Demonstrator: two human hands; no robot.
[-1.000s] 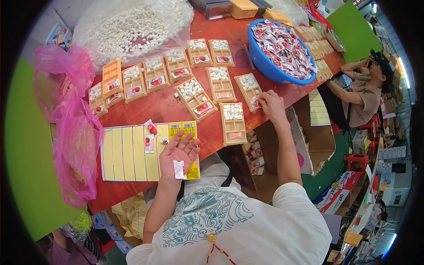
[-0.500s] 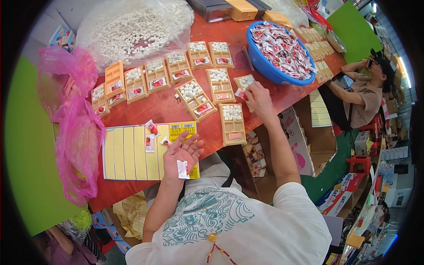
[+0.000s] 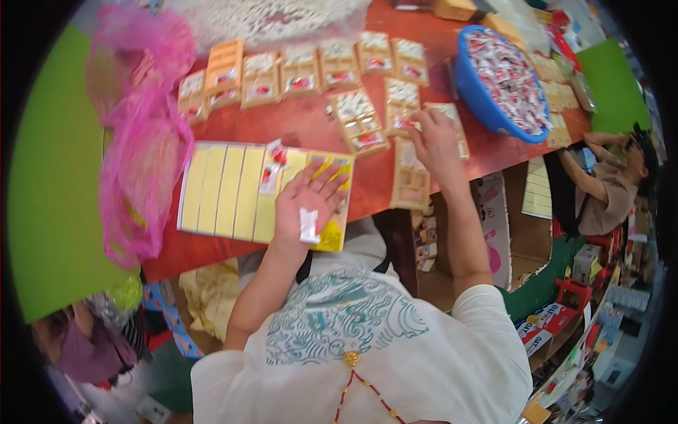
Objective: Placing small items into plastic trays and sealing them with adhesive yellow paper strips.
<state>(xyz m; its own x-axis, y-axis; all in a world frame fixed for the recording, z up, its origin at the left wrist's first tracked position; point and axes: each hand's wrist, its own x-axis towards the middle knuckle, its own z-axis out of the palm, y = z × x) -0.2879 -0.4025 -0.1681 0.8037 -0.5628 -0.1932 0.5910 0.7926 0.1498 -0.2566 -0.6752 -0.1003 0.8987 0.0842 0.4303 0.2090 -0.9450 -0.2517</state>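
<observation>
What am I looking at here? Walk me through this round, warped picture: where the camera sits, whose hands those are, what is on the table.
The camera is worn on a person's head and looks down, so the forearms rising from the lower edge are the wearer's own. Its fisheye lens bends straight edges near the rim.

The left hand lies flat on a yellow card with long pale strips, and a small white packet rests under its fingers. Two more small red and white packets are stuck on the card. The right hand reaches out to the tan cardboard display cards spread over the red table; what it grips is hidden.

Also on the table: a blue basin heaped with red and white packets, a pink plastic bag on the left, and a clear bag of white pieces at the far edge. Another person sits at the right.
</observation>
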